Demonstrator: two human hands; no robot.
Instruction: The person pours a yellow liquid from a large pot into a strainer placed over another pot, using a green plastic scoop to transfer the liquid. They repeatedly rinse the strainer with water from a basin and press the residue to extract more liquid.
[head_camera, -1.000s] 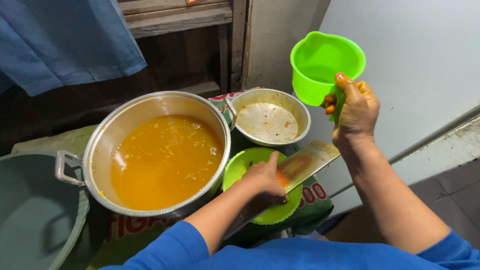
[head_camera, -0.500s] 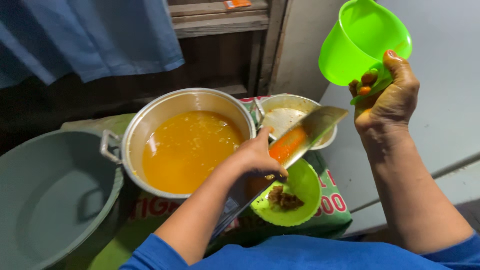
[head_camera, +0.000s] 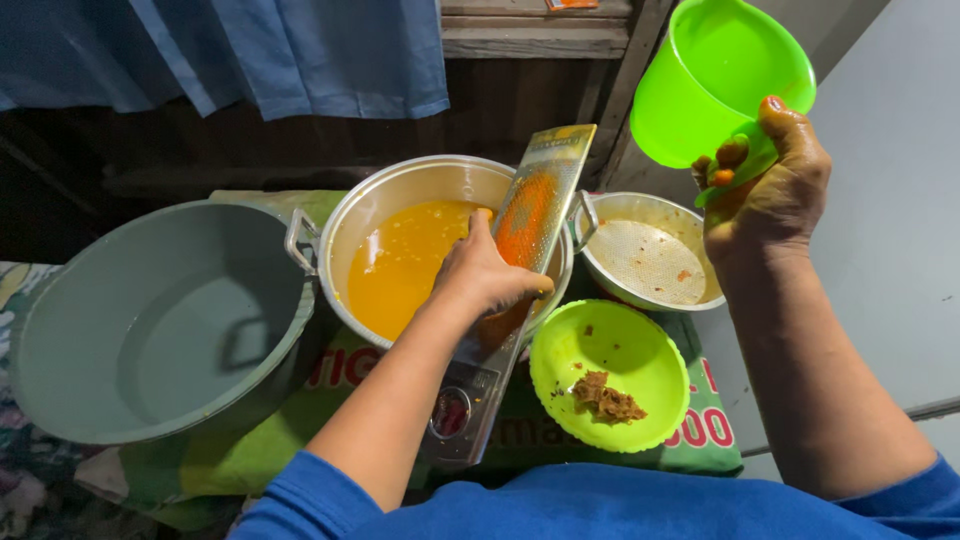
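Two hands busy here, both in blue sleeves. The left hand (head_camera: 487, 275) has its fingers wrapped around a long metal grater (head_camera: 520, 260) stained orange, holding it tilted over a big metal pot (head_camera: 400, 200) of orange liquid. The right hand (head_camera: 770, 195) is raised up, fingers curled tight on the handle of a bright green jug (head_camera: 715, 80) — fingertips stained orange too.

Everything sits low on a green printed sack (head_camera: 700, 440) spread as a cover. A grey plastic basin (head_camera: 150, 320) with a bit of water touches the pot's left side. Right of the pot is a metal strainer bowl (head_camera: 650, 255), and just in front of it a green bowl (head_camera: 610, 375) holding a clump of brown pulp (head_camera: 605, 395).

Behind it all — a dark wooden wall, a blue cloth (head_camera: 280, 50) hanging down, and a pale grey surface (head_camera: 900, 250) on the right.
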